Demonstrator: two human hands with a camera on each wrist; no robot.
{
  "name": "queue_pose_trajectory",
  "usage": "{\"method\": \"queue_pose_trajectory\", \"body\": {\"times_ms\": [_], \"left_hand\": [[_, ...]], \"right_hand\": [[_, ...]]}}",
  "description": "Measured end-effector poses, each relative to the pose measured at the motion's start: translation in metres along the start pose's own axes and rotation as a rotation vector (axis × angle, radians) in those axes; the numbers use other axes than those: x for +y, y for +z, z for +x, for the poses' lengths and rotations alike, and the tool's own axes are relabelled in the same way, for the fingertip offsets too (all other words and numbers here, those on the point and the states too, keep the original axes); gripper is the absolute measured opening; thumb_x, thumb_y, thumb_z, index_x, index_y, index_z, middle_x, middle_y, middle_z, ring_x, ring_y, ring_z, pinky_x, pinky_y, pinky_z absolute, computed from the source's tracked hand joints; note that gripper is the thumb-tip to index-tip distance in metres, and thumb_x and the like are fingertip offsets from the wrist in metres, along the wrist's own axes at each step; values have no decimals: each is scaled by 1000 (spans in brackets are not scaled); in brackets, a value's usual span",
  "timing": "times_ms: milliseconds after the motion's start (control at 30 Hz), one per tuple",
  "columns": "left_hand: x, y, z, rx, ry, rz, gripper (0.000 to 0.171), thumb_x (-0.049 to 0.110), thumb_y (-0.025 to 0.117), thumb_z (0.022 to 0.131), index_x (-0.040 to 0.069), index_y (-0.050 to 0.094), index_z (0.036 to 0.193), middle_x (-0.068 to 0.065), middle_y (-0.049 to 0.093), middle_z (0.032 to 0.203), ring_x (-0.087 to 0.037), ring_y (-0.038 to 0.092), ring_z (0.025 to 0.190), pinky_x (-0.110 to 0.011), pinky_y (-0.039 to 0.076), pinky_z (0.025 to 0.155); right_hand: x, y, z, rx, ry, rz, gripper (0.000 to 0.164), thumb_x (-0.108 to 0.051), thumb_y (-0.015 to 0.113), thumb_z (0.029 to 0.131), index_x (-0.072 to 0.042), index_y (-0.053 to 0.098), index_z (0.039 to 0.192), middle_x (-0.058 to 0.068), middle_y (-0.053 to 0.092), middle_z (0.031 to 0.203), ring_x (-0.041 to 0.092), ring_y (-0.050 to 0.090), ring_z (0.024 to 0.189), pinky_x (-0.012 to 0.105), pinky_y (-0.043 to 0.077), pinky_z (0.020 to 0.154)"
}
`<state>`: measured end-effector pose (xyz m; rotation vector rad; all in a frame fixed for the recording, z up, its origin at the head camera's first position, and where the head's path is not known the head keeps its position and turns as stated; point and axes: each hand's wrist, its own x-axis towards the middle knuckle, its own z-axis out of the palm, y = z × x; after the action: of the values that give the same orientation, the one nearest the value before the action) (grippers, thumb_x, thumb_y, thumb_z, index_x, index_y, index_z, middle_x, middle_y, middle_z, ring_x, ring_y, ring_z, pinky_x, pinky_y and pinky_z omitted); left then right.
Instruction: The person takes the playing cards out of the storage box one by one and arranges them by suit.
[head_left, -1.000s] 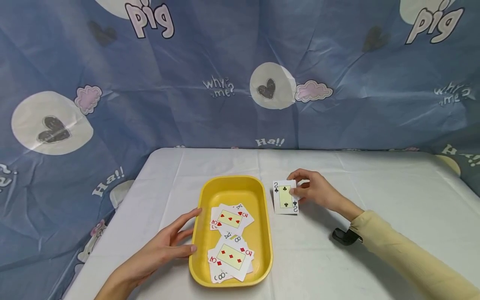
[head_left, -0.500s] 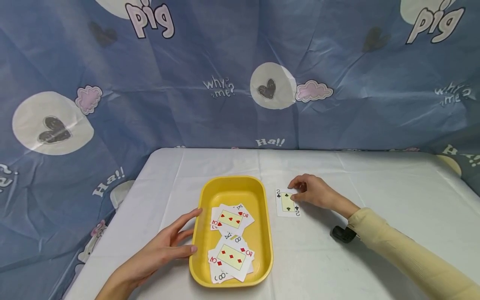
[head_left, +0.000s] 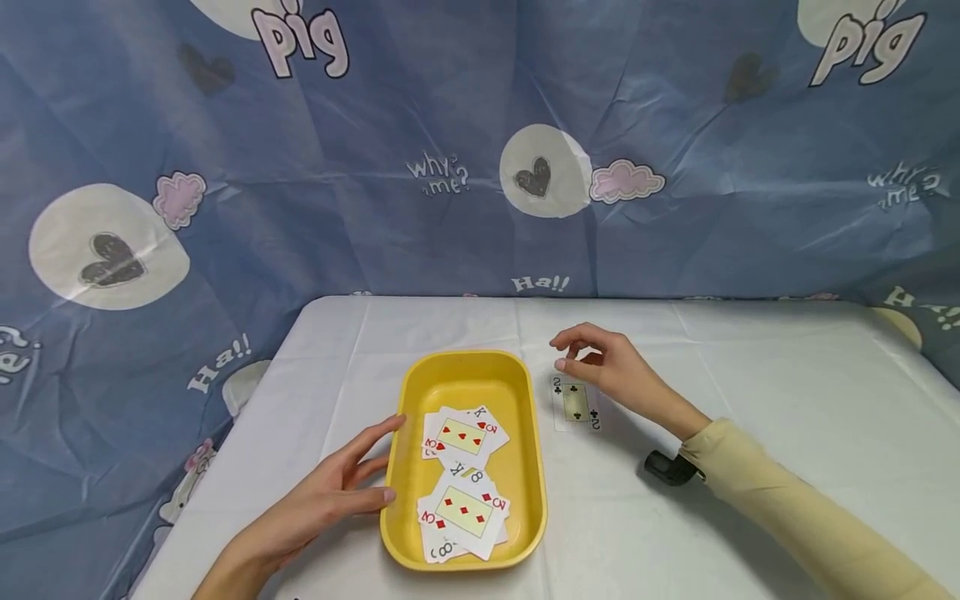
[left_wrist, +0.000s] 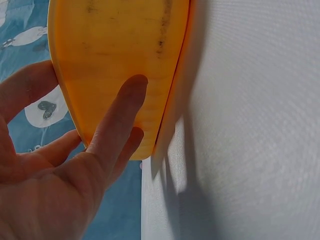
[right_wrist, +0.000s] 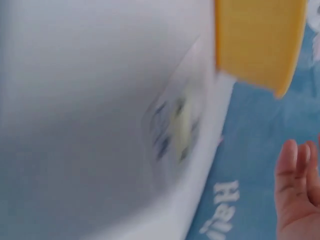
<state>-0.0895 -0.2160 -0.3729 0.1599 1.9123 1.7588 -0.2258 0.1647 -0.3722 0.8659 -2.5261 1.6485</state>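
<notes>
A two of clubs playing card [head_left: 576, 403] lies face up on the white cloth, right of the yellow tray [head_left: 536, 467]. Just above and behind its top edge hovers my right hand [head_left: 618, 367], fingers loosely bent and holding nothing. In the right wrist view the card [right_wrist: 175, 130] is blurred, apart from the hand [right_wrist: 297, 195]. My left hand [head_left: 330, 496] touches the tray's left side. The left wrist view shows its thumb and fingers spread against the tray's outer wall [left_wrist: 115, 45]. Two piles of cards lie inside, topped by a three of hearts [head_left: 461, 436] and a three of diamonds [head_left: 465, 510].
A white cloth [head_left: 675, 533] covers the table. Behind it hangs a blue printed curtain [head_left: 450, 242], which also runs down the left side. A black device [head_left: 670, 468] sits at the right wrist below the beige sleeve [head_left: 795, 508].
My right hand lowered the two of clubs flat onto the cloth and let go. It then rose up and left, away from the card. The left hand and tray stayed put.
</notes>
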Motion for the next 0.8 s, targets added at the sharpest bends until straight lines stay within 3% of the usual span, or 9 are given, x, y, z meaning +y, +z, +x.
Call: {"method": "queue_pose_trajectory", "body": {"times_ms": [167, 367, 600, 800], "left_hand": [[0, 0, 1, 2, -7, -6, 81, 13, 70, 91, 27, 25, 157, -8, 14, 162, -36, 24, 144, -42, 50, 94], [0, -1, 0, 7, -14, -8, 82, 14, 71, 91, 28, 24, 157, -9, 17, 161, -35, 25, 144, -43, 50, 93], [-1, -1, 0, 8, -11, -10, 81, 14, 71, 91, 29, 26, 156, -7, 17, 161, -34, 26, 144, -42, 51, 93], [-2, -1, -1, -8, 1, -18, 80, 14, 70, 92, 27, 25, 157, -12, 17, 161, -36, 27, 143, -43, 50, 93]], "right_hand": [[-22, 18, 5, -63, -57, 102, 24, -9, 71, 92, -11, 67, 115, 5, 63, 115, 22, 60, 99, 34, 54, 84], [-39, 43, 15, -257, -95, 162, 29, -8, 71, 91, -12, 65, 119, 5, 62, 118, 29, 59, 109, 37, 52, 91], [-44, 68, 35, -538, -56, 91, 34, -17, 71, 92, -15, 63, 125, 10, 59, 127, 26, 55, 119, 37, 49, 95], [-44, 80, 58, -717, -83, 24, 39, -11, 71, 92, -5, 60, 129, 11, 58, 131, 29, 55, 121, 37, 49, 95]]}}
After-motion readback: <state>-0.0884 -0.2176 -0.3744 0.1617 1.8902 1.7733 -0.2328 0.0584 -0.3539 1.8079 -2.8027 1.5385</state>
